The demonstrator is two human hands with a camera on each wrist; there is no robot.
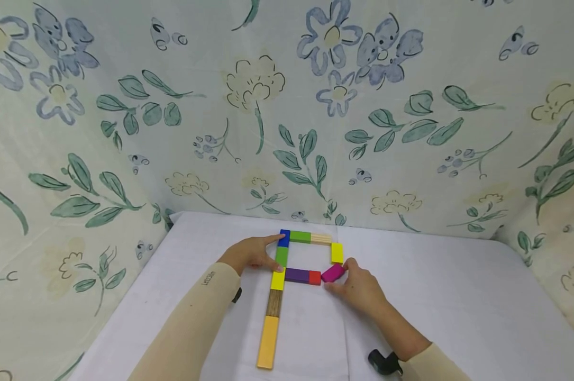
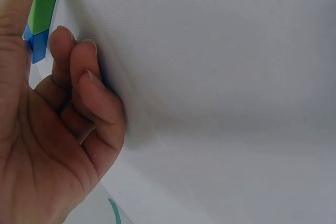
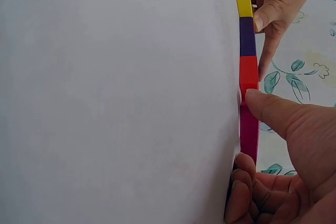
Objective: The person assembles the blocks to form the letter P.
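Note:
My right hand (image 1: 363,293) holds a magenta block (image 1: 333,273) between thumb and fingers, at a slant between a red block (image 1: 315,278) and a yellow block (image 1: 337,252). The left hand (image 1: 249,254) reaches to a column of blocks; its index finger touches the blue block (image 1: 283,243) on top and its thumb rests near the lower yellow block (image 1: 278,281). Between those two lies a green block (image 1: 281,257). In the left wrist view the other fingers (image 2: 86,59) are bent and hold nothing.
Below the yellow block run a brown wood block (image 1: 274,303) and a long orange block (image 1: 267,343). A purple block (image 1: 297,275) joins the column to the red one. Another green block (image 1: 300,236) and a striped wood piece (image 1: 321,238) form the top row on the white cloth (image 1: 410,286).

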